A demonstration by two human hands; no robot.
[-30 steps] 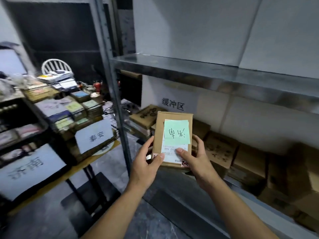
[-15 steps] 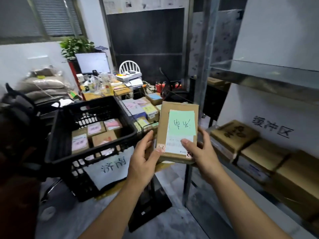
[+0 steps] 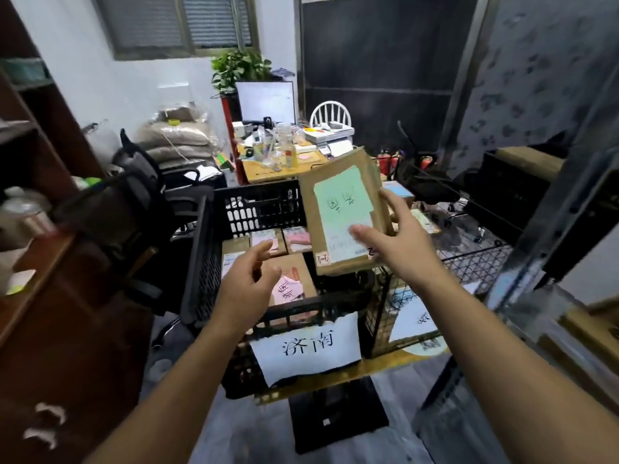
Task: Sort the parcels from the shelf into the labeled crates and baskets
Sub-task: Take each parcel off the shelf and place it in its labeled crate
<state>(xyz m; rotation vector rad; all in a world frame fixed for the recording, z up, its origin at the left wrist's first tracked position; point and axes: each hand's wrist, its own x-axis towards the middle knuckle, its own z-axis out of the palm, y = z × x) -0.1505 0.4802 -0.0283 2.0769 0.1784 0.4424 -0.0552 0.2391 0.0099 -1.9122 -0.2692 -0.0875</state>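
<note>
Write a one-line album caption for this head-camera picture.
A brown parcel held in the right hand over the black crate, the left hand open nearby.

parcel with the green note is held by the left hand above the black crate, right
No. In the head view the right hand holds the parcel above the black crate; the left hand is free.

The right grip (image 3: 398,242) holds a tilted brown cardboard parcel (image 3: 343,229) above the black plastic crate (image 3: 261,209), thumb on its front below the green note (image 3: 340,195). The left grip (image 3: 248,283) hovers over the crate, fingers relaxed, apart from the parcel. The crate's paper label (image 3: 308,346) reads 济南.
</note>
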